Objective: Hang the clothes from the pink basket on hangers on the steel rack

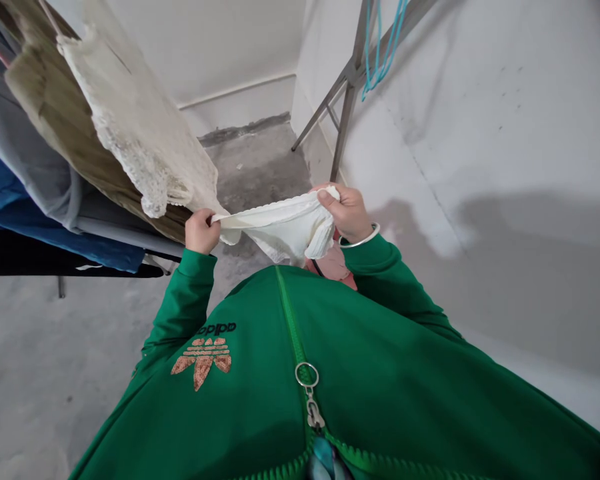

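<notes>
A pair of white underpants is stretched sideways in front of my chest, its waistband pulled nearly straight. My left hand pinches one end of the waistband between thumb and fingers. At the other end, my right hand grips the band and some bunched fabric, thumb on top. A silver bangle circles my right wrist. Right beside my left hand hangs a white lace garment; its lower edge comes close to the underpants, and I cannot tell whether they touch.
Several clothes hang at the left, including an olive garment and a blue one. A metal stand with light-blue hangers leans near the wall. Something pink shows below my right hand, above the concrete floor.
</notes>
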The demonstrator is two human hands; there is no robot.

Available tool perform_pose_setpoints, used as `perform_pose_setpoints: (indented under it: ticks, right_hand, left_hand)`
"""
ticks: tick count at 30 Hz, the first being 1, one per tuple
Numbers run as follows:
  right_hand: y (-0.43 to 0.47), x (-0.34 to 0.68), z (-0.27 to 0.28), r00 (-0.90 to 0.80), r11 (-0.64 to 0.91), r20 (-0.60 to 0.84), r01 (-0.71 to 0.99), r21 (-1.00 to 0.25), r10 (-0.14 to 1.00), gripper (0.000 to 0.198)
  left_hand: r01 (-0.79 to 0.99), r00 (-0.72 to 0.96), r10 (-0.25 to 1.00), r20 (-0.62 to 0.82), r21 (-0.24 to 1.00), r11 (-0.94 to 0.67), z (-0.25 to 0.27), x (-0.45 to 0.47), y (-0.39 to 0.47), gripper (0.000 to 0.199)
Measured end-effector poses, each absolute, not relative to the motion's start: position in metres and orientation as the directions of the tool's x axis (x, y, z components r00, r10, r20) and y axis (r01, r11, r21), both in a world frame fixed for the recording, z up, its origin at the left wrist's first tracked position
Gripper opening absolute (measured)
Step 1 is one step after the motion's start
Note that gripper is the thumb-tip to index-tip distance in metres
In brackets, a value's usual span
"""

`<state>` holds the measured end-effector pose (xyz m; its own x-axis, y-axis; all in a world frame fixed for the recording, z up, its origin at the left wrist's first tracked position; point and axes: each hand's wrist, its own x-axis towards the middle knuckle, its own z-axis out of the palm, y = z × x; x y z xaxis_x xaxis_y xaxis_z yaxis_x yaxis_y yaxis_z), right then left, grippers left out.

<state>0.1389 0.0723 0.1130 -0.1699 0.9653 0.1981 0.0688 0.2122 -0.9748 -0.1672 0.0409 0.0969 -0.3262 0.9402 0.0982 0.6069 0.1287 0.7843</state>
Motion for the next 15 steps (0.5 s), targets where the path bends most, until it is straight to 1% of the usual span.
perform_pose_setpoints:
  ticks: [2,3,5,7,8,10,12,15]
  right_hand:
    - [0.073,0.145,0.112,-0.203,0.238,0.207,0.14,-0.961,0.957,0.046]
    - [0.074,0.148,0.111,-0.217,0.249,0.211,0.163,-0.955,0.953,0.045]
    - [0.074,0.153,0.107,-0.267,0.271,0.214,0.196,-0.943,0.94,0.04]
    - [0.074,0.158,0.101,-0.35,0.284,0.193,0.231,-0.93,0.917,0.032]
    - [0.074,0.16,0.097,-0.395,0.286,0.171,0.252,-0.925,0.903,0.029]
    - [0.075,0.164,0.087,-0.467,0.279,0.114,0.3,-0.912,0.877,0.024]
    - [0.077,0.166,0.077,-0.499,0.272,0.067,0.353,-0.895,0.864,0.021]
    - [0.081,0.168,0.064,-0.52,0.282,0.03,0.414,-0.865,0.854,0.019]
  left_hand:
    - [0.333,-0.386,0.922,-0.04,0.926,0.179,0.097,-0.162,0.043,0.007]
    - [0.169,-0.385,0.916,-0.116,0.966,0.194,0.098,-0.158,0.044,0.01]
    - [-0.114,-0.341,0.907,-0.247,0.969,0.221,0.103,-0.151,0.046,0.016]
    - [-0.27,-0.295,0.894,-0.338,0.927,0.262,0.11,-0.146,0.045,0.021]
    - [-0.289,-0.291,0.881,-0.372,0.912,0.29,0.113,-0.144,0.044,0.023]
    - [-0.24,-0.314,0.863,-0.396,0.913,0.332,0.117,-0.141,0.043,0.024]
    - [-0.125,-0.338,0.873,-0.352,0.936,0.329,0.117,-0.139,0.041,0.027]
    - [-0.017,-0.295,0.913,-0.283,0.957,0.291,0.116,-0.137,0.04,0.031]
